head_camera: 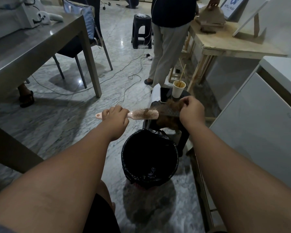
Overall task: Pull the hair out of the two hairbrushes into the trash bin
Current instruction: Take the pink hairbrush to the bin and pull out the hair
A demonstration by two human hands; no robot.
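Your forearms (pixel 70 169) flank the bin (pixel 123 158), fingers of your left hand (pixel 115 116) clenched round the brush (pixel 145 115) handle, those of your right hand (pixel 191 109) pinching hair (pixel 169 106) just past its tip; a tuft (pixel 145 112) clings on, so this brush looks part-cleaned, the second unseen.

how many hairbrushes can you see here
2. A pink hairbrush gripped by the left hand; a dark hairbrush matted with brown hair at the right hand, partly hidden by it.
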